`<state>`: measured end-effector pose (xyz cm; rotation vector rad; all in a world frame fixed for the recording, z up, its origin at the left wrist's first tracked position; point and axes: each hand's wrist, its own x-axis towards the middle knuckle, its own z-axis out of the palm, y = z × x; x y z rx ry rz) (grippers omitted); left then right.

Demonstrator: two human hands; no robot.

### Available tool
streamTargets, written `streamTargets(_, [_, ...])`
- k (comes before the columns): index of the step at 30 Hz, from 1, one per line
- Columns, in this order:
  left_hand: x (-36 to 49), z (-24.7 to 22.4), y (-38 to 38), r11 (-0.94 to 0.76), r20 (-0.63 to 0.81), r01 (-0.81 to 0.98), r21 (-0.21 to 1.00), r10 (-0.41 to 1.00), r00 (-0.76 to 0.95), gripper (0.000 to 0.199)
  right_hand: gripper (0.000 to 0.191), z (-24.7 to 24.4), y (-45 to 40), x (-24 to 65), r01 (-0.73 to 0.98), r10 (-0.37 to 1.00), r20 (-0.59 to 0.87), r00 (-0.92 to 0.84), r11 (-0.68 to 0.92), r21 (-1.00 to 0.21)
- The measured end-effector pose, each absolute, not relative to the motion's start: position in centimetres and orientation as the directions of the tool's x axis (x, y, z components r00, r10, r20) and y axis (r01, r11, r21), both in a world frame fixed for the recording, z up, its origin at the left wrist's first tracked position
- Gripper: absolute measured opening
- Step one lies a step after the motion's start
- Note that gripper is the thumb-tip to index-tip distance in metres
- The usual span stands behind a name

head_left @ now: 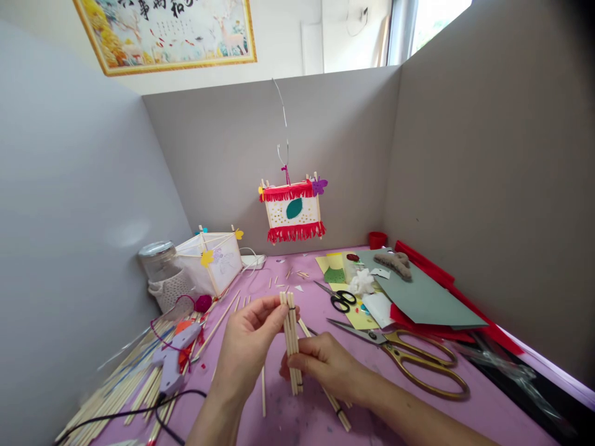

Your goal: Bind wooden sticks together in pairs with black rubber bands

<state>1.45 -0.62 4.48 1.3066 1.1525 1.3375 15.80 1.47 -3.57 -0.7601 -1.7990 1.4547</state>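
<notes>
Bundled sticks (290, 331) sit gripped in left hand (246, 334), right hand (328, 365).

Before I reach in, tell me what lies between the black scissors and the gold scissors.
In the head view, part of a yellow sheet and purple table lie between the black-handled scissors and the gold-handled scissors.

On my feed, the window (437, 25) at upper right glares white; I see a pale sheen on the left partition (88, 198), the right partition (483, 161) duller, wide-lens stretching towards the edges, and a dark blur filling the top-right corner.
</notes>
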Motion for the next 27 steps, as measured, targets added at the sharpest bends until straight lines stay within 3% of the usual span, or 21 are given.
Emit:
streamTargets(15, [0.6, 4.1, -0.4, -0.195, 0.194, 0.1, 0.976, 0.981, 0.022, 0.024, 0.025, -3.7, 1.3, 15.7, 0.03, 0.793, 0.168, -0.585, 0.228, -0.973])
streamTargets(27, [1.4, 2.9, -0.2, -0.157, 0.152, -0.271, 0.95, 0.988, -0.04, 0.025, 0.028, -3.9, 1.6, 15.3, 0.025, 0.818, 0.148, -0.555, 0.194, -0.981])
